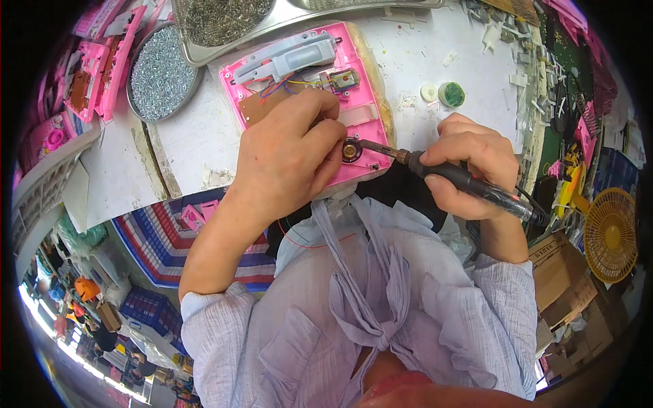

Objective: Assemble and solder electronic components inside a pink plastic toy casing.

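Observation:
A soldering iron [469,182] with a black handle lies in the grip of my right hand [476,160]. Its tip touches or almost touches a small round black speaker [352,150] near the close end of a pink plastic shell [364,75]. Over the shell's left side, my left hand [292,146] has its fingers pinched beside the speaker; what they hold is hidden. Inside the shell are a grey plastic part [289,58], a small motor-like piece [342,80], thin coloured wires and a brown board [262,107]. The shell rests on a padded block.
A round dish of small screws [165,71] stands at left, beside a metal tray of small metal parts [221,20]. A green-topped round tub [451,94] and a white cap [428,92] sit to the right. Pink shells [102,68] pile up far left; a yellow fan [611,234] stands right.

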The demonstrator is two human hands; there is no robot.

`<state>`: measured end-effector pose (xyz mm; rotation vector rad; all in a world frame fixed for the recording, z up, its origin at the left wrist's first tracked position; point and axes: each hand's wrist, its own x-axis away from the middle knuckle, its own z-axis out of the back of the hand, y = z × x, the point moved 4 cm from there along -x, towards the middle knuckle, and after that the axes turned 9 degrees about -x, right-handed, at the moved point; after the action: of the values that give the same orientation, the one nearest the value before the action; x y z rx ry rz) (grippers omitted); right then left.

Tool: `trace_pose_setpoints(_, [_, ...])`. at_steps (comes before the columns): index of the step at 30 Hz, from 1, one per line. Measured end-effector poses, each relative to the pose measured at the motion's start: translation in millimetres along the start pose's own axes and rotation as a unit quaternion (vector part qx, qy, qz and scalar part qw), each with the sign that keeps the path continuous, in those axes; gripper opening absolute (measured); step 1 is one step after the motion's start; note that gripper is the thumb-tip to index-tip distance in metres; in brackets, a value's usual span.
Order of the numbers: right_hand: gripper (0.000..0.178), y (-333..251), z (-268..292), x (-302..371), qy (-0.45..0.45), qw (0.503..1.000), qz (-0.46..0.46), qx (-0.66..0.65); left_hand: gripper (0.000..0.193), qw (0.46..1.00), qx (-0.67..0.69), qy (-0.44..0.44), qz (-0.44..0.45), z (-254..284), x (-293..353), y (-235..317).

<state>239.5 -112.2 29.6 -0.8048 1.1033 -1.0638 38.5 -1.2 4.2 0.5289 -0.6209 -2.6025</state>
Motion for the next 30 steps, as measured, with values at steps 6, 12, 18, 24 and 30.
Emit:
trace_pose_setpoints(6, [0.023, -8, -2, -3, 0.013, 0.997, -0.070, 0.023, 0.022, 1.000, 0.001, 0.005, 0.000, -1, 1, 0])
trace_pose_setpoints(12, [0.025, -15, 3, -5, 0.040, 0.997, -0.064, 0.023, 0.023, 1.000, 0.002, 0.003, -0.001, 0, 1, 0])
trace_pose_setpoints(18, [0.023, -18, 11, 2, 0.052, 0.998, -0.047, 0.003, 0.023, 1.000, 0.001, 0.003, 0.000, 0, 1, 1])
trace_pose_setpoints(24, [0.024, -18, 12, 4, 0.059, 0.998, -0.026, 0.000, 0.023, 1.000, 0.002, 0.001, 0.003, -1, 1, 1])
trace_pose_setpoints(30, [0.023, -17, 14, 7, 0.069, 0.997, -0.028, 0.005, 0.024, 1.000, -0.007, 0.001, -0.002, -1, 1, 1])
